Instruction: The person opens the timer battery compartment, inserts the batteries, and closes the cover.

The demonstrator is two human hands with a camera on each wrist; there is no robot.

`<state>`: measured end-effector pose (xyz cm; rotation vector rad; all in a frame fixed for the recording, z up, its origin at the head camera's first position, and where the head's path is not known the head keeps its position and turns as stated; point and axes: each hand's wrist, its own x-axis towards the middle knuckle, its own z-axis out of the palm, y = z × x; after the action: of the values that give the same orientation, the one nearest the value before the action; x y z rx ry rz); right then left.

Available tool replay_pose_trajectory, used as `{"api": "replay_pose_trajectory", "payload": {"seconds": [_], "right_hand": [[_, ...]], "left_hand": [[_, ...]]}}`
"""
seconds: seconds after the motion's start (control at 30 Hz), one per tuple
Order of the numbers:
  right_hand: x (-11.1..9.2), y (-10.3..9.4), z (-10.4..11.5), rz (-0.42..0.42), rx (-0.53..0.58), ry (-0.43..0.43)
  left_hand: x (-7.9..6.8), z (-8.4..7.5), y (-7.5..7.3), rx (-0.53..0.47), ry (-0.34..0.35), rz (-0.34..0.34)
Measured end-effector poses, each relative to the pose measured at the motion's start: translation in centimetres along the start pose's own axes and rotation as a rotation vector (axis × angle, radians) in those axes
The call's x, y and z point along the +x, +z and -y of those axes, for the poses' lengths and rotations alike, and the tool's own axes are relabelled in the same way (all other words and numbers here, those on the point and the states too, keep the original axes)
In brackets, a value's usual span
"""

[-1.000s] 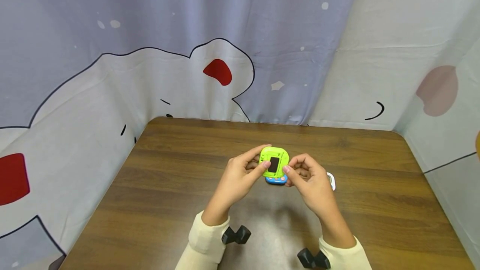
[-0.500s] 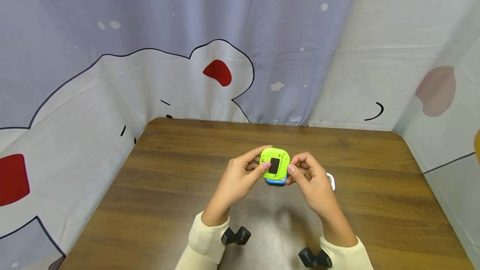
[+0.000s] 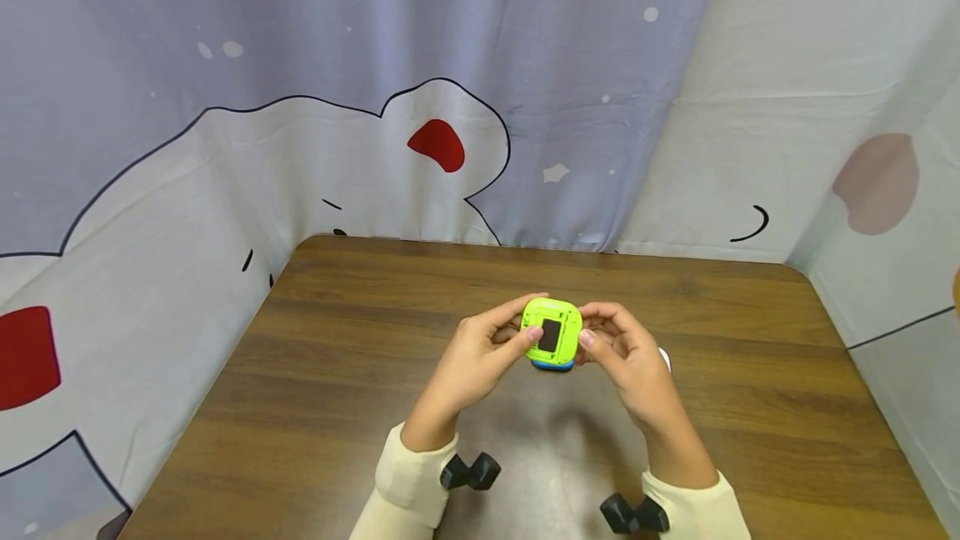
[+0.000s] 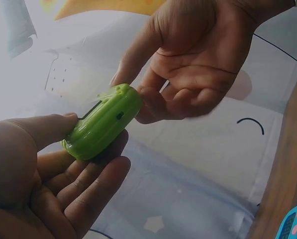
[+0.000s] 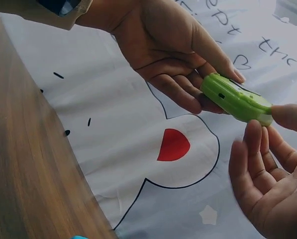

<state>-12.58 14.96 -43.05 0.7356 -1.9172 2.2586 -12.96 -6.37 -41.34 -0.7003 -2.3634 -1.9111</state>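
Note:
A lime-green, rounded-square plastic gadget (image 3: 564, 317), like a kitchen timer, is held up over the table, a dark rectangle on the face toward me. My left hand (image 3: 472, 365) grips its left side, thumb on that face and fingers behind. At the right edge my right hand (image 3: 630, 365) pinches it between thumb and fingertips. The left wrist view shows the gadget (image 4: 106, 122) edge-on, with a small dark slot in its side. Below and partly hidden by it, a blue gadget (image 3: 552, 366) lies on the table; pink buttons show on the blue gadget (image 4: 293, 224) in the left wrist view.
A white gadget (image 3: 665, 359) lies on the wooden table (image 3: 360, 315), mostly hidden behind my right hand. Printed curtains (image 3: 300, 165) hang along the table's back and sides. Black devices (image 3: 471, 471) are strapped at both wrists.
The green gadget has come slightly down and toward me, covering more of the blue one. My right thumb has slid from its face to its right edge. The left grip looks unchanged.

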Motion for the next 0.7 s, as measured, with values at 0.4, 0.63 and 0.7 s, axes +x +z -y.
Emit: {"api": "replay_pose_trajectory", "payload": {"seconds": [0.4,0.63,0.7], "right_hand": [[0.06,-0.56,-0.62,0.065,0.213,0.006],[0.20,-0.51,-0.42,0.067,0.206,0.001],[0.22,-0.47,-0.40,0.065,0.192,-0.002]], "left_hand": [[-0.05,0.03,0.09,0.006,0.015,0.020],[-0.02,-0.05,0.17,0.000,0.007,0.014],[-0.08,-0.08,0.11,0.004,0.004,0.013]]}}
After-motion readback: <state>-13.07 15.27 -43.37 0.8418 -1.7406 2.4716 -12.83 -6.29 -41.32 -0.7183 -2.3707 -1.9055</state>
